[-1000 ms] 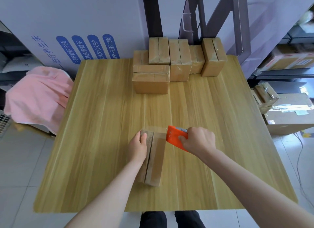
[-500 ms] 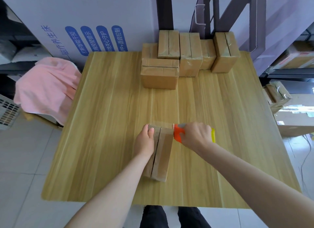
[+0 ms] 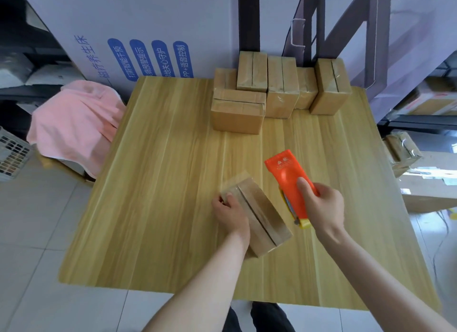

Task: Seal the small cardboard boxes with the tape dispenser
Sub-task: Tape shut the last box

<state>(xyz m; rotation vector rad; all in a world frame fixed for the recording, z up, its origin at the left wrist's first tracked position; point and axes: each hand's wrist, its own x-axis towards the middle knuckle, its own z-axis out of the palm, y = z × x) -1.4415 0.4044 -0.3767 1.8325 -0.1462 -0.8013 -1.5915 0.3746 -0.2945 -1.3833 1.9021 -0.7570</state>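
Left hand (image 3: 231, 214) gripping small box (image 3: 257, 214), right hand (image 3: 321, 208) clutching orange tape dispenser (image 3: 288, 181), stacked boxes (image 3: 272, 94) behind, pink cloth (image 3: 76, 124) left

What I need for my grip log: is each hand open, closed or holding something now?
Left hand: holding the small cardboard box, fingers curled on its end.
Right hand: gripping the orange tape dispenser.

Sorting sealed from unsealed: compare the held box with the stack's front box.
The held box lies slanted, the front box square to the table edge. The held box's seam is a dark open line; the front box's looks taped. The left hand grips the held box; no hand touches the front box. Both are brown cardboard.
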